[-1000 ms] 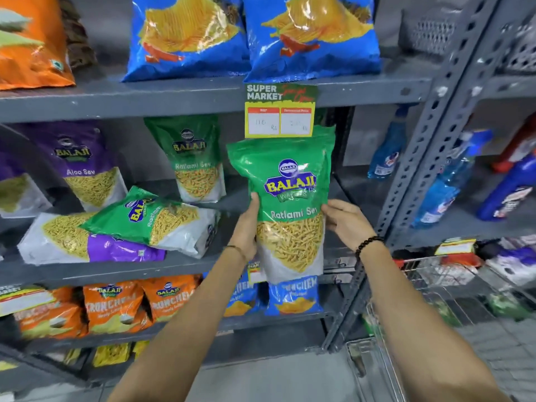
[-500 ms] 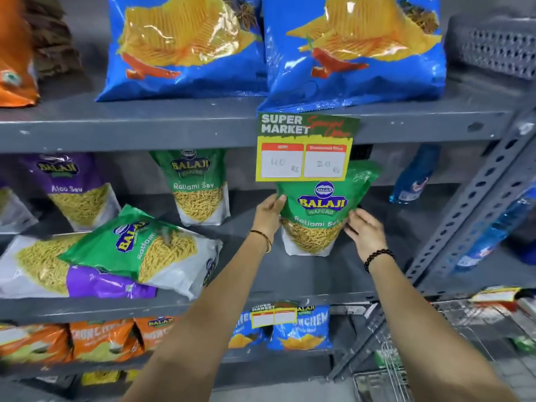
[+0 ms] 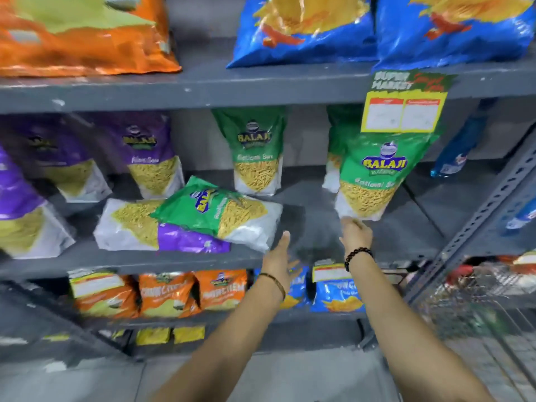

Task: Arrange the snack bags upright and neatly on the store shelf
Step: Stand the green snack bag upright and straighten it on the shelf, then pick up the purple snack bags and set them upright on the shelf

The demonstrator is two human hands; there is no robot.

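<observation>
A green snack bag point(image 3: 374, 175) stands upright toward the right end of the middle shelf point(image 3: 203, 264). The right hand point(image 3: 356, 232), fingers curled, blurred, sits just under its bottom edge; contact unclear. The left hand point(image 3: 280, 256), fingers spread, empty, hovers over bare shelf beside a toppled green bag point(image 3: 220, 210).

The single head view looks forward and slightly down, close to the grey shelf point(image 3: 203, 91).

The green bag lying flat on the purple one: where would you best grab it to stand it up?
Probably by its white bottom end, coming from the right: the green bag lies sideways with that end overhanging the purple bag, nearest the left hand.
</observation>
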